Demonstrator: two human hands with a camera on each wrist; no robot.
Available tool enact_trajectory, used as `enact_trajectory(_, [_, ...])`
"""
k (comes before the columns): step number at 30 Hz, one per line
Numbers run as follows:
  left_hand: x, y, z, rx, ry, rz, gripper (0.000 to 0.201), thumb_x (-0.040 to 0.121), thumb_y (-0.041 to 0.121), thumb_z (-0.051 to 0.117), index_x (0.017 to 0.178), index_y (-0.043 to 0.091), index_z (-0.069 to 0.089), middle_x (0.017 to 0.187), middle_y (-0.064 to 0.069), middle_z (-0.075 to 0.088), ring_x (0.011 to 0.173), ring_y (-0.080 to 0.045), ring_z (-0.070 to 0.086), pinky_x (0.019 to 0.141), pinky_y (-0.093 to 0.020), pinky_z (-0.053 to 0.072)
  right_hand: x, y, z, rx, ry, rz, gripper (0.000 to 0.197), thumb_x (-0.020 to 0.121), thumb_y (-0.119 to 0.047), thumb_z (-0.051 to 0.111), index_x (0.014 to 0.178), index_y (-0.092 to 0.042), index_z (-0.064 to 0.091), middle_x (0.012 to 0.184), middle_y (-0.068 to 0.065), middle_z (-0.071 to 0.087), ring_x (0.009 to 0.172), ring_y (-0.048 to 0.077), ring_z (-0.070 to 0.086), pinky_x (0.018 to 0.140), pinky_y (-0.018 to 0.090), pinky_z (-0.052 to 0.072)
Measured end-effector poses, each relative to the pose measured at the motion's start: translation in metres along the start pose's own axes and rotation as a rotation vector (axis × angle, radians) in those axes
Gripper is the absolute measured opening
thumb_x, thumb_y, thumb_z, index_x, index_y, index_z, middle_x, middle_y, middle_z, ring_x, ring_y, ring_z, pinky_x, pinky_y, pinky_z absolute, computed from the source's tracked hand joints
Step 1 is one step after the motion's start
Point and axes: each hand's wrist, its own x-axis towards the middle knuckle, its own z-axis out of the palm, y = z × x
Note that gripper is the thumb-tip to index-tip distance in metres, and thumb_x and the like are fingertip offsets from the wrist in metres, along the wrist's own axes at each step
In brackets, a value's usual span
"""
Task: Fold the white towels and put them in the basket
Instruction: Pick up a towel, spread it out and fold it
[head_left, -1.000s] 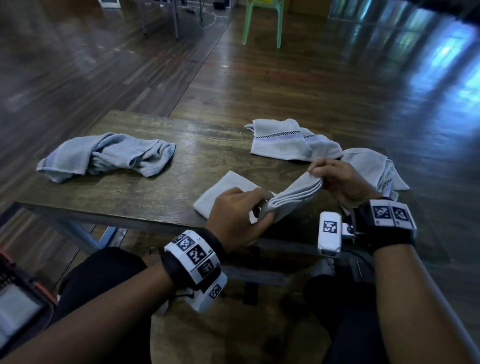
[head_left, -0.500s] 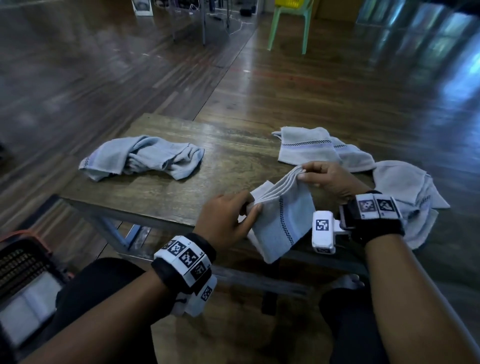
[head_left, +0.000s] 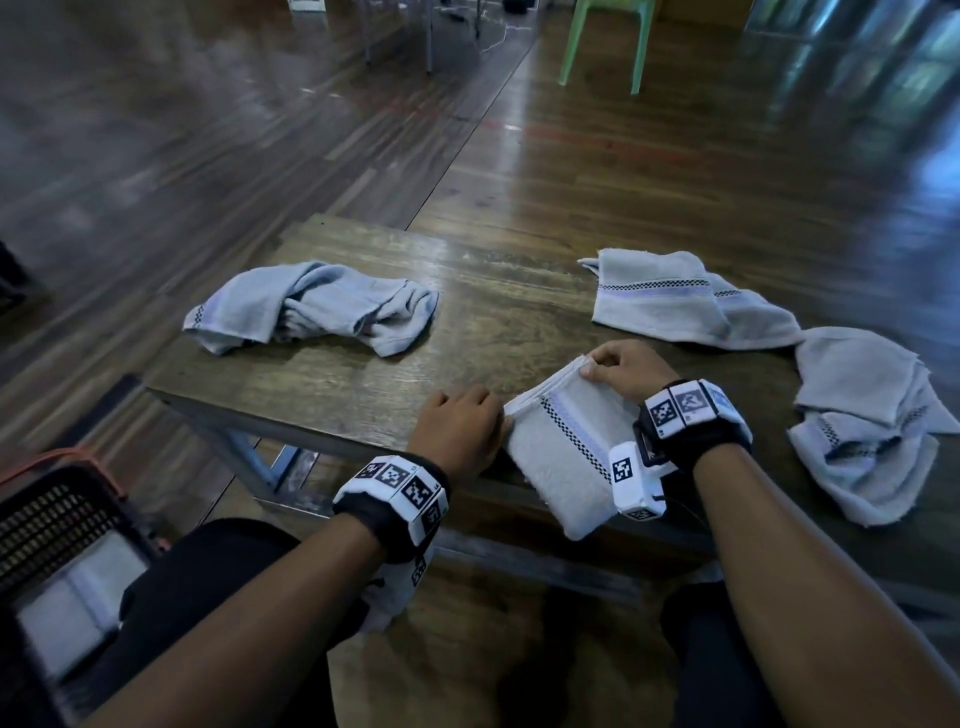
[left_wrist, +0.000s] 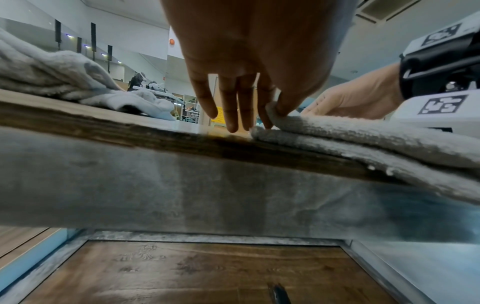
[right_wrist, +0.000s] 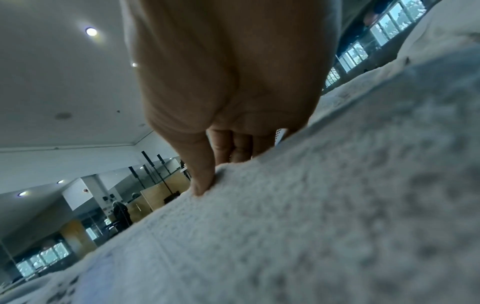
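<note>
- The folded towel was up in the air between the hands half a second ago. Now it lies on the near edge of the table, low and a bit right of the middle of the head view, with its near end hanging over the edge.
- The left hand pinches the towel's left corner. In the left wrist view the thumb sits on top of the cloth and the other fingers point down at the wood.
- The right hand holds the far corner. Its thumb presses into the fluffy top and the fingers curl behind the edge.
- The towel has turned too, so the checked stripe now runs across its top.
- So this towel looks nearly done. One more fold or a press may be all it needs.
- The basket is at the lower left, down by the knee, with a white towel already in it.
- Three more towels are not folded: a crumpled one at middle left, a flat one at the upper right and a messy one at the right edge.
</note>
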Motion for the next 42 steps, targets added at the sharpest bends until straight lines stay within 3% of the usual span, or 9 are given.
enact_trajectory(6, [0.007,-0.001,-0.001,-0.051,-0.036,-0.022,0.024,0.095,0.036,0.040,0.106,0.017,0.050,0.114,-0.003,0.061,0.108,-0.025,0.053,0.088,-0.037,0.034,-0.005,-0.007,0.007,-0.168,0.000,0.043,0.022,0.087,-0.023,0.058,0.101,-0.006,0.064,0.098,0.007,0.064,0.090,0.021,0.058,0.075,0.031,0.043])
enact_trajectory(11, [0.011,-0.003,-0.006,-0.063,-0.071,-0.028,0.021,0.095,0.033,0.042,0.103,0.017,0.051,0.109,-0.004,0.063,0.106,-0.027,0.054,0.089,-0.038,0.034,-0.020,-0.005,-0.004,-0.251,-0.116,0.084,0.021,0.087,-0.023,0.057,0.100,-0.007,0.060,0.088,0.003,0.056,0.081,0.017,0.051,0.059,0.026,0.036])
enact_trajectory(15, [0.012,0.000,-0.006,-0.085,-0.088,0.022,0.020,0.095,0.033,0.043,0.103,0.019,0.054,0.111,-0.001,0.061,0.104,-0.024,0.054,0.088,-0.037,0.034,-0.036,0.008,-0.018,-0.266,-0.218,0.108,0.013,0.086,-0.027,0.060,0.085,-0.015,0.056,0.085,0.001,0.058,0.079,0.017,0.056,0.066,0.028,0.041])
enact_trajectory(19, [0.016,0.008,-0.004,-0.061,-0.104,0.108,0.023,0.096,0.030,0.040,0.111,0.020,0.054,0.117,0.000,0.060,0.108,-0.022,0.054,0.089,-0.036,0.035,-0.058,0.022,-0.027,-0.176,-0.378,0.174,0.014,0.090,-0.021,0.058,0.083,-0.010,0.055,0.075,0.003,0.063,0.062,0.013,0.061,0.048,0.012,0.043])
enact_trajectory(22, [0.018,0.011,-0.005,-0.054,-0.125,0.140,0.026,0.095,0.032,0.040,0.114,0.020,0.053,0.119,-0.001,0.059,0.109,-0.022,0.053,0.090,-0.037,0.035,-0.061,0.029,-0.030,-0.191,-0.337,0.131,0.012,0.086,-0.022,0.063,0.084,-0.012,0.057,0.075,0.001,0.063,0.065,0.012,0.061,0.064,0.023,0.047])
enact_trajectory(25, [0.021,0.013,-0.007,-0.057,-0.160,0.146,0.025,0.095,0.032,0.042,0.113,0.019,0.054,0.118,-0.001,0.059,0.109,-0.022,0.053,0.091,-0.036,0.034,-0.060,0.031,-0.029,-0.198,-0.254,0.084,0.012,0.082,-0.021,0.068,0.089,-0.015,0.059,0.074,-0.005,0.057,0.070,0.010,0.055,0.066,0.024,0.041])
enact_trajectory(29, [0.024,0.014,-0.005,-0.030,-0.155,0.157,0.021,0.095,0.030,0.042,0.106,0.018,0.054,0.114,-0.001,0.060,0.106,-0.021,0.054,0.091,-0.035,0.031,-0.064,0.035,-0.027,-0.182,-0.215,0.037,0.016,0.080,-0.019,0.068,0.093,-0.016,0.062,0.081,-0.002,0.059,0.079,0.014,0.055,0.078,0.031,0.046])
enact_trajectory(34, [0.028,0.016,-0.002,0.100,-0.127,0.211,0.020,0.095,0.027,0.039,0.104,0.014,0.051,0.110,-0.004,0.060,0.102,-0.024,0.054,0.089,-0.035,0.031,-0.066,0.037,-0.027,-0.165,-0.172,-0.056,0.008,0.084,-0.015,0.062,0.089,-0.019,0.057,0.081,0.000,0.058,0.077,0.015,0.055,0.072,0.028,0.043])
enact_trajectory(42, [0.028,0.020,-0.004,0.066,-0.104,0.171,0.013,0.093,0.021,0.039,0.102,0.014,0.047,0.102,-0.006,0.062,0.095,-0.025,0.055,0.086,-0.035,0.031,-0.066,0.031,-0.028,-0.105,-0.167,0.023,0.009,0.088,-0.015,0.056,0.096,-0.011,0.055,0.090,0.004,0.061,0.082,0.021,0.063,0.074,0.031,0.048])
